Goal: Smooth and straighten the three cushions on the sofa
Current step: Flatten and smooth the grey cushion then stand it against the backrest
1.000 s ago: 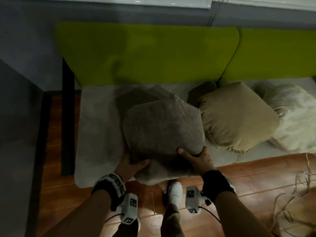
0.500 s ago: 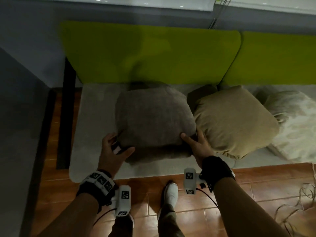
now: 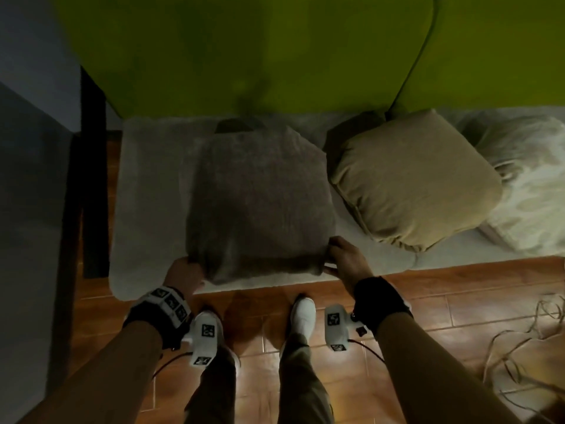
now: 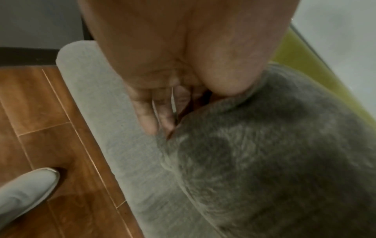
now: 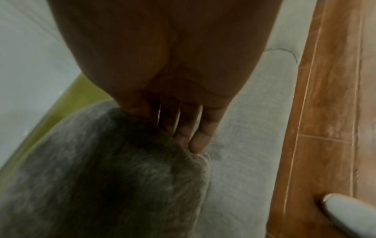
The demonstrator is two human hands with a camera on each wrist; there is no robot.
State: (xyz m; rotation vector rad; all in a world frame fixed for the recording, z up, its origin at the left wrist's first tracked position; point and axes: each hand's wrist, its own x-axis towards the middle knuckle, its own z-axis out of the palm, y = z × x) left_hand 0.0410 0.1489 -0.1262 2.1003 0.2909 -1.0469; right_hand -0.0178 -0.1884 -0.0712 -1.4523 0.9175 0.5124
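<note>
A grey plush cushion lies flat on the pale sofa seat, in front of the green backrest. My left hand holds its near left corner, thumb pressed into the top and fingers along the edge. My right hand grips the near right corner the same way. The grey cushion fills both wrist views. A tan cushion lies askew to its right. A whitish cushion lies beyond that at the frame's right edge.
The seat's front edge runs just behind my white shoes on the wooden floor. A dark post and a grey wall stand left of the sofa. Loose cords trail on the floor at right.
The grey cushion went from lifted over the seat's front edge to lying flat on the seat. Both hands shifted outward to its near corners. My head leaned closer.
</note>
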